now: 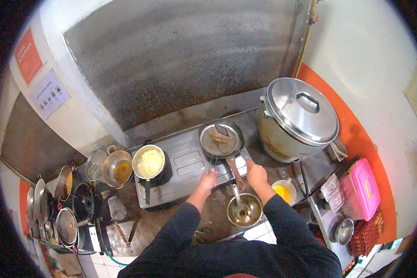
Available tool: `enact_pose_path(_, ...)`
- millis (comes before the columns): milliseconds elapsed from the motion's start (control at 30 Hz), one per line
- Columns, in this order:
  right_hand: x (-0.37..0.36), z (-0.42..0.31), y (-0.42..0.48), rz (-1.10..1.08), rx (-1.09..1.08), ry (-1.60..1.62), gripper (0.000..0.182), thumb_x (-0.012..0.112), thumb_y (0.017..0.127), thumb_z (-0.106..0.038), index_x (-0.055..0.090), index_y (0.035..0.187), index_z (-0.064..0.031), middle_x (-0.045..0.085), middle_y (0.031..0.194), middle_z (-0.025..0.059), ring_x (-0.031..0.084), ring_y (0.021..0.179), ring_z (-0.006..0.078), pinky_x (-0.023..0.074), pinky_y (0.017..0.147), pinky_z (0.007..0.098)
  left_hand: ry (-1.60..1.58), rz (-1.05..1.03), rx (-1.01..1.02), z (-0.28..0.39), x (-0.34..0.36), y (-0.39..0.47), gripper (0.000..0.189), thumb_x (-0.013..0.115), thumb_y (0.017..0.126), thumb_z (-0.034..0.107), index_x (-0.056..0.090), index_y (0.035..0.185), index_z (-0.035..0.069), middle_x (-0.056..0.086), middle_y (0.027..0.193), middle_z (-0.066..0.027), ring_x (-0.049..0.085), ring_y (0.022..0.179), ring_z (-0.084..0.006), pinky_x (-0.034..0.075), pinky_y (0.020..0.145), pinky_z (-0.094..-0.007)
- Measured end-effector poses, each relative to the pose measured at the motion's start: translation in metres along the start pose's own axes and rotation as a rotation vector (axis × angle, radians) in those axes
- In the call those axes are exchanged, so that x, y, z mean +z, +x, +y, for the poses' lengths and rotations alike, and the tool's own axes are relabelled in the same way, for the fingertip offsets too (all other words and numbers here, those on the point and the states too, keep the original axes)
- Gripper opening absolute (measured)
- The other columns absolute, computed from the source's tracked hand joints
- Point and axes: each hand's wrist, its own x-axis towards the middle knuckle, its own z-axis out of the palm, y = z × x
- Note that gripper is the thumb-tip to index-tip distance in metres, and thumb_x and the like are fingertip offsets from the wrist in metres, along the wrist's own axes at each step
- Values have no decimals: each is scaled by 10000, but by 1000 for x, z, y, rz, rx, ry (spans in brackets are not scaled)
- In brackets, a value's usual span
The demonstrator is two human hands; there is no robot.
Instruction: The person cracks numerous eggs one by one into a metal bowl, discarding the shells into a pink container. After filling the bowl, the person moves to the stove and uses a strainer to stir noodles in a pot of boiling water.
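Note:
A frying pan point(208, 147) with a brown handle point(233, 169) sits on the right burner of the two-burner gas stove point(186, 180). Browned pieces of food point(219, 138) lie in the oil inside it. My right hand point(257, 174) grips the handle of a slotted turner, whose dark head point(222, 130) is over the pan, by the food. My left hand point(207, 180) is closed around a thin metal utensil point(214, 160) that reaches up to the pan's near rim; its tip is too fine to make out. On the left burner stands a saucepan point(147, 179) holding pale yellow food point(150, 162).
A large lidded metal rice cooker point(292, 142) stands right of the stove. Close to my right forearm are a cup of beaten egg point(281, 192) and a metal bowl point(245, 220) with a ladle point(236, 194). Oily pans point(117, 168) crowd the left; a pink-lidded box point(366, 189) is at right.

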Motion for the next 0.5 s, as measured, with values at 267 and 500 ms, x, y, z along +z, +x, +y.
enact_pose_path(267, -9, 9, -2, 138, 51, 248, 227, 501, 857, -231, 573, 1026, -97, 609, 829, 221, 576, 801, 413, 460, 690, 472, 53, 12, 79, -3, -17, -23, 301, 384, 941, 329, 479, 918, 44, 348, 522, 19, 323, 420, -102, 286, 400, -257)
enact_pose_path(500, 45, 48, 24, 126, 119, 691, 220, 513, 871, -226, 576, 934, -25, 559, 575, 137, 549, 495, 279, 431, 488, 363, -4, 31, 123, -8, -47, -67, 282, 391, 943, 329, 464, 876, 66, 307, 498, 31, 292, 397, -84, 260, 377, -242)
